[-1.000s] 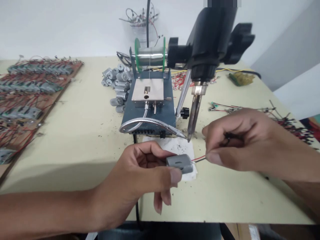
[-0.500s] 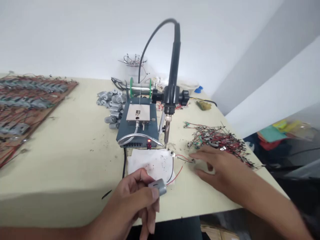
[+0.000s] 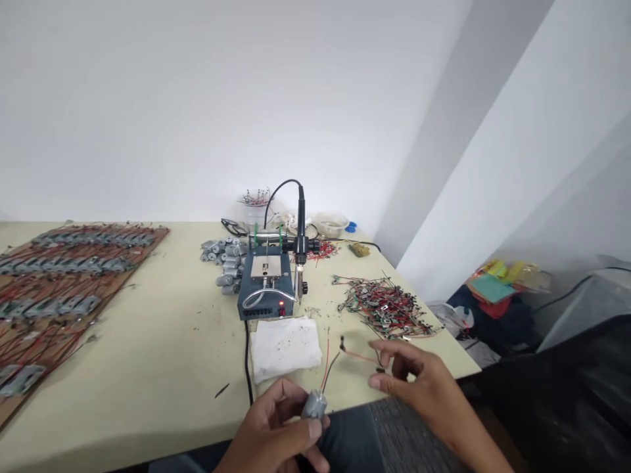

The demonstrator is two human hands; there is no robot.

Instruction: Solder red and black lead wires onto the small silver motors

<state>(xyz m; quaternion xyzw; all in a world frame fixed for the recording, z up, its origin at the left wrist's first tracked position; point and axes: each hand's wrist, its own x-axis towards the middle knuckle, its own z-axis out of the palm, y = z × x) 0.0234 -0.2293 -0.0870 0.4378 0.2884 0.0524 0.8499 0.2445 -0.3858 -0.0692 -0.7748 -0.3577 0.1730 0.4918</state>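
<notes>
The left hand [image 3: 269,427] curls around a small grey DC motor [image 3: 314,404] — pinched between thumb and fingertips, its red and black leads [image 3: 325,371] rising above them — while the right hand [image 3: 419,384] has its fingers loosely parted, just beside a red wire [image 3: 359,358] on the table [image 3: 162,341].

1. Blue soldering station [image 3: 265,295] on tabletop [image 3: 162,341], soldering iron [image 3: 300,223] upright in its clamp.
2. Bare motors [image 3: 224,263] piled just left of station.
3. Wired motors in rows on wooden board [image 3: 73,276], far left.
4. Tangle of wired terminals [image 3: 384,307] right of station.
5. Speckled white tissue [image 3: 283,348] in front of station.
</notes>
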